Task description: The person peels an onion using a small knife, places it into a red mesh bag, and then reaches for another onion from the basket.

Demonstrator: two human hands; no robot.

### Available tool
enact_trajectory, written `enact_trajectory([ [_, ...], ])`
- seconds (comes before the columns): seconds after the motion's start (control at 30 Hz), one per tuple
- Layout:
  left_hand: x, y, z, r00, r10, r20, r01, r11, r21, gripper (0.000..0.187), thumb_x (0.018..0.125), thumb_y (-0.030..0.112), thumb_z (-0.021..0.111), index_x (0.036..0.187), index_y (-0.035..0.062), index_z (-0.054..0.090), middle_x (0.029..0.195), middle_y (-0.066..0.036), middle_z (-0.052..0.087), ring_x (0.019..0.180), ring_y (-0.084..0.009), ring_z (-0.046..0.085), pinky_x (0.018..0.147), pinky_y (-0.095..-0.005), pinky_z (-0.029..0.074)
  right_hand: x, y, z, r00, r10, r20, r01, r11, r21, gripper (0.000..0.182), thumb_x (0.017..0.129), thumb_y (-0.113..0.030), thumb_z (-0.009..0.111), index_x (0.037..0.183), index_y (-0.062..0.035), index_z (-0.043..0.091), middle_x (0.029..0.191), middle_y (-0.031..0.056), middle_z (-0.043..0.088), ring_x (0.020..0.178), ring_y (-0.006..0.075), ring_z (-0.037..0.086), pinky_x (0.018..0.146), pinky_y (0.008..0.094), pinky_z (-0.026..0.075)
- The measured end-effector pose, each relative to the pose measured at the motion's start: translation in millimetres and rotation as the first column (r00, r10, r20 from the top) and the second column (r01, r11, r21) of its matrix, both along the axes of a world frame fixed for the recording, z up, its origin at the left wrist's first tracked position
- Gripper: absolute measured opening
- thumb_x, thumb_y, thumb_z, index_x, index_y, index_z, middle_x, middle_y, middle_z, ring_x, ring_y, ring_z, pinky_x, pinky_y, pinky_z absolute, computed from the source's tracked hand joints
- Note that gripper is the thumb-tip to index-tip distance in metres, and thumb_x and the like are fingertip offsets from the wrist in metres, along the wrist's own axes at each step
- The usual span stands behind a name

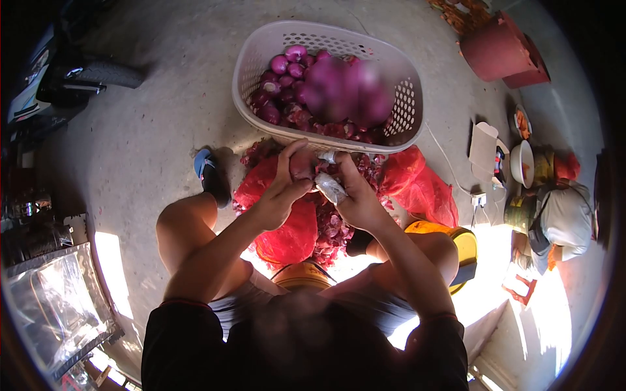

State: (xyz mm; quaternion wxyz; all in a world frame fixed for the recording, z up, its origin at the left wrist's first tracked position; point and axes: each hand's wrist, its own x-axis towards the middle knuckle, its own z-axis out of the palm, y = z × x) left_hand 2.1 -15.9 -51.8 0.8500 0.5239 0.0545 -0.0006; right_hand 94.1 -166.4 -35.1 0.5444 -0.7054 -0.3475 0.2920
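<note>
My left hand (282,192) is closed around a red onion (302,164), just in front of the basket's near rim. Close beside it, my right hand (358,199) grips a small tool with a whitish, wrapped-looking handle (331,188); its working end is too small to make out. Beyond both hands stands a pale plastic basket (244,107) with perforated sides. Shiny purple onions (280,81) fill part of it, and a blurred patch hides some of them. Below my hands, loose onion skins (334,234) are heaped on the floor between my legs.
Red mesh bags (287,234) lie by the skins, and another red mesh bag (430,195) is to the right. A yellow bucket (464,254) lies near my right knee. Further right are a white bowl (521,164) and another person (566,221). A wheel (107,73) is at left.
</note>
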Motion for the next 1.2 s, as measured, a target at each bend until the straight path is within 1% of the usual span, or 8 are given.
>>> enact_trajectory([
  [0.13, -1, 2, -3, 0.999, -0.034, -0.038, 0.03, 0.993, -0.112, 0.065, 0.083, 0.004, 0.039, 0.141, 0.0101, 0.011, 0.131, -0.011, 0.035, 0.117, -0.0191, 0.04, 0.101, -0.0348, 0.033, 3, -4, -6, 1.0, 0.016, 0.013, -0.016, 1.0, -0.019, 0.036, 0.088, -0.006, 0.052, 0.12, -0.0068, 0.035, 0.097, 0.0147, 0.06, 0.088, 0.0271, 0.06, 0.078, 0.0331, 0.045],
  [0.37, 5, 0, -12, 0.992, 0.052, -0.11, -0.083, 0.952, -0.293, 0.065, 0.076, 0.019, 0.047, 0.137, 0.0097, 0.025, 0.128, -0.008, 0.041, 0.114, -0.0194, 0.046, 0.092, -0.0362, 0.04, 6, -3, -3, 1.0, -0.003, -0.029, 0.004, 0.999, 0.045, 0.029, 0.089, -0.003, 0.05, 0.116, -0.0064, 0.039, 0.097, 0.0104, 0.053, 0.09, 0.0216, 0.054, 0.082, 0.0303, 0.042],
  [0.53, 8, 1, -10, 0.994, 0.075, -0.081, -0.1, 0.92, -0.378, 0.056, 0.077, 0.025, 0.047, 0.129, 0.0084, 0.033, 0.122, -0.006, 0.046, 0.107, -0.0184, 0.049, 0.08, -0.0324, 0.043, 6, -2, 4, 0.9, -0.005, -0.437, 0.057, 0.993, 0.106, 0.024, 0.093, -0.007, 0.047, 0.116, -0.0082, 0.041, 0.089, 0.001, 0.05, 0.074, 0.0093, 0.046, 0.066, 0.0222, 0.04],
  [0.63, 6, 6, -20, 0.999, -0.022, -0.035, 0.0, 0.844, -0.536, 0.06, 0.08, 0.01, 0.051, 0.134, 0.0106, 0.025, 0.124, -0.007, 0.046, 0.111, -0.0187, 0.051, 0.091, -0.0359, 0.044, 10, -6, 1, 0.825, 0.037, -0.564, 0.066, 0.985, 0.161, 0.023, 0.094, -0.009, 0.047, 0.116, -0.0099, 0.041, 0.085, -0.0021, 0.047, 0.063, 0.0036, 0.039, 0.053, 0.0186, 0.033],
  [0.73, 7, -6, -12, 0.993, 0.058, -0.105, -0.07, 0.991, -0.113, 0.057, 0.082, 0.012, 0.057, 0.133, 0.009, 0.031, 0.114, -0.006, 0.05, 0.097, -0.0161, 0.053, 0.074, -0.0298, 0.043, 7, -6, -1, 0.845, 0.037, -0.533, 0.069, 0.982, 0.178, 0.022, 0.095, -0.011, 0.047, 0.115, -0.0114, 0.041, 0.08, -0.0039, 0.045, 0.056, 0.0021, 0.034, 0.046, 0.0182, 0.029],
  [0.83, 9, -3, 8, 0.977, 0.052, -0.205, -0.089, 0.98, -0.178, 0.066, 0.08, 0.005, 0.063, 0.136, 0.0096, 0.029, 0.115, -0.008, 0.05, 0.097, -0.0162, 0.053, 0.073, -0.0286, 0.044, 6, -6, 0, 0.816, 0.039, -0.576, 0.093, 0.976, 0.197, 0.019, 0.095, -0.011, 0.046, 0.114, -0.0132, 0.042, 0.075, -0.0053, 0.042, 0.052, 0.002, 0.032, 0.043, 0.0181, 0.026],
  [1.03, 8, 0, 4, 0.994, -0.031, -0.109, -0.018, 0.908, -0.419, 0.072, 0.077, 0.014, 0.067, 0.137, 0.0055, 0.027, 0.117, -0.011, 0.051, 0.099, -0.0207, 0.056, 0.08, -0.0313, 0.047, 13, -8, 10, 0.719, 0.068, -0.691, 0.212, 0.926, 0.312, 0.015, 0.097, -0.016, 0.04, 0.112, -0.0184, 0.042, 0.059, -0.0072, 0.032, 0.045, 0.0024, 0.023, 0.039, 0.0188, 0.019],
  [1.2, 10, 10, -1, 0.996, -0.018, -0.09, -0.027, 0.881, -0.472, 0.069, 0.072, 0.008, 0.064, 0.133, 0.0022, 0.031, 0.118, -0.014, 0.051, 0.105, -0.0243, 0.055, 0.087, -0.0366, 0.047, 28, -19, 16, 0.732, 0.129, -0.669, 0.072, 0.962, 0.264, 0.016, 0.097, -0.016, 0.042, 0.113, -0.0164, 0.042, 0.063, -0.0067, 0.035, 0.047, 0.0022, 0.025, 0.04, 0.0184, 0.019],
])
